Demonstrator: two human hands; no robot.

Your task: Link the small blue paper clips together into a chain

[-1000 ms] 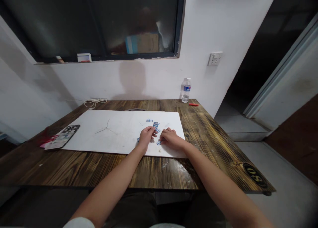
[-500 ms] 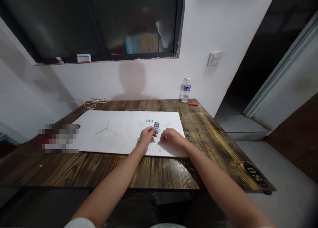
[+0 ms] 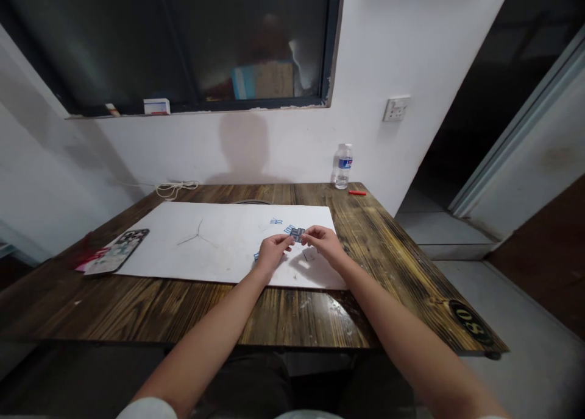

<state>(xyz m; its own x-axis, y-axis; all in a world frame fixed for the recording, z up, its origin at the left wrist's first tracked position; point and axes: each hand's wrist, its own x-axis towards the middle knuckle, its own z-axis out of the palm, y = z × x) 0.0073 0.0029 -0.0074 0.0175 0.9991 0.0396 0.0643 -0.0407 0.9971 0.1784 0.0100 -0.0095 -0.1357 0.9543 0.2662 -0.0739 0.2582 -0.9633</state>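
A small flat grey-blue slotted piece (image 3: pixel 297 234) is held just above a white board (image 3: pixel 237 242). My left hand (image 3: pixel 273 253) pinches its left side between thumb and fingers. From the right, my right hand (image 3: pixel 322 242) grips the opposite edge, fingers closed. Just behind the held piece lies a blue-outlined slotted piece (image 3: pixel 289 229). Farther back on the board is another blue slotted piece (image 3: pixel 276 221). Beside my left hand, a third blue piece (image 3: pixel 256 257) is partly covered. The exact kind of these pieces is too small to make out.
The board lies on a dark wooden table (image 3: pixel 183 309). A patterned phone-like slab (image 3: pixel 121 253) rests at its left end. At the back stand a water bottle (image 3: pixel 343 168), a red pen-like stick (image 3: pixel 357 193) and a coiled white cable (image 3: pixel 173 189). Thin dark lines (image 3: pixel 198 235) mark the board.
My right hand has risen from the board and moved slightly right and up. The slotted piece in my left hand has turned more sideways, and both hands now hold it.
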